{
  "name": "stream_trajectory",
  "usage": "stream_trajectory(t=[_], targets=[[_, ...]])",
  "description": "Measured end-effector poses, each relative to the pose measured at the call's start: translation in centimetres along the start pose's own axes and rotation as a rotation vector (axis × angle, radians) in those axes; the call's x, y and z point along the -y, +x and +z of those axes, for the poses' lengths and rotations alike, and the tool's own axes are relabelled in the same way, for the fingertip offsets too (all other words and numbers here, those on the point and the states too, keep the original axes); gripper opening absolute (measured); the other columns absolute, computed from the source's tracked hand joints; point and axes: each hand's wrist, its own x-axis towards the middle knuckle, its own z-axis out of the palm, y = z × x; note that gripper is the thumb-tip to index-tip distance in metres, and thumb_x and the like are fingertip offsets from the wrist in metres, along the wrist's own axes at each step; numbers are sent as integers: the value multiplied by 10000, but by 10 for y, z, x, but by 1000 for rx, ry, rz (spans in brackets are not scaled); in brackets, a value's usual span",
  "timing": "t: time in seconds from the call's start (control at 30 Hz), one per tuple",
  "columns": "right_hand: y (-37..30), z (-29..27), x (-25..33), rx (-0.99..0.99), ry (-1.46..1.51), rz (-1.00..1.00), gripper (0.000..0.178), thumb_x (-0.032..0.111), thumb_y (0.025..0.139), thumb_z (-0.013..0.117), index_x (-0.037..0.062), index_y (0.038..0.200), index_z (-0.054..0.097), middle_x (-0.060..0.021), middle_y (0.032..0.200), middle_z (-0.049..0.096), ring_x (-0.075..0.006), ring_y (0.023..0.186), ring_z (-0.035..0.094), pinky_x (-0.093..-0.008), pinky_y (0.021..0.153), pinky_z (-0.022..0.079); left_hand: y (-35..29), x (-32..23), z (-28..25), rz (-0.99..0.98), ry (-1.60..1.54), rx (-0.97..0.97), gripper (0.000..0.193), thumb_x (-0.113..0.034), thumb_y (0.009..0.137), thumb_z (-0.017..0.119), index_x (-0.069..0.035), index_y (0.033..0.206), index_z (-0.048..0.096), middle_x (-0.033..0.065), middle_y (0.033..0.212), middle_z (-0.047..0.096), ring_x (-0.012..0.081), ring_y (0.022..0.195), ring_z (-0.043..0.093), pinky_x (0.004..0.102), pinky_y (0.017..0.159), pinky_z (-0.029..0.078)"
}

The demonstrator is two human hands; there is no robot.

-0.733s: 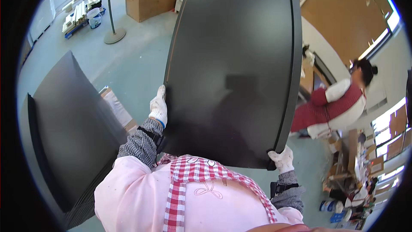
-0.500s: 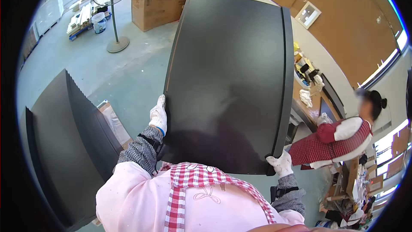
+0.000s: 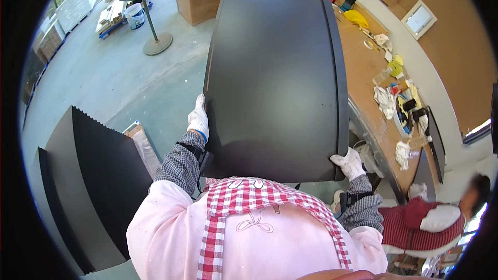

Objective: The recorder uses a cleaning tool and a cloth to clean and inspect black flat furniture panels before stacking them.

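black panel [image 3: 275, 83] between both gloved grips

Large dark matte panel [image 3: 275, 83], flat rectangular, held upright, raised lip along right edge.

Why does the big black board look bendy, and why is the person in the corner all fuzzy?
Head view: the fisheye lens bows the black panel edges; sunlight brightens the floor; the co-worker near the rim is blurred.

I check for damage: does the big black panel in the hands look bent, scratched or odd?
Nothing stands out. The black panel looks smooth and unbroken, held by the left hand and right hand.
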Motion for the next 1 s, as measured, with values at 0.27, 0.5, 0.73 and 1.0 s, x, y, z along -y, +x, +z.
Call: stream_trajectory(t=[0.27,0.5,0.73,1.0], targets=[[217,-59,-20,185,-8,0,750,430,765,772,-73,1292,594,-282,1169,695,-390,1138,652,-435,1014,488,110,-23,127,-204,167,-104,865,-690,960,495,27,1443,530,115,1456,575,243,1286,554,341,1091,396],[360,-83,-21,254,180,132,643,374,755,794,-117,1147,658,-285,1080,710,-386,1083,677,-415,986,505,228,-36,222,-262,389,-182,840,-680,965,481,17,1429,546,176,1424,592,281,1282,571,360,1079,412],[493,-114,19,319,-595,300,781,668,844,602,-21,1201,697,-271,1207,684,-376,1152,654,-427,992,499,341,-42,328,-336,208,66,695,-563,1009,444,24,1348,593,177,1297,657,292,1139,645,383,1010,480],[508,-153,-117,-457,201,538,596,526,899,622,22,1213,678,-143,1087,730,-314,984,697,-402,862,535,310,-21,474,-620,30,160,537,-470,1041,432,-25,1265,630,111,1248,683,295,1110,655,415,993,514]])
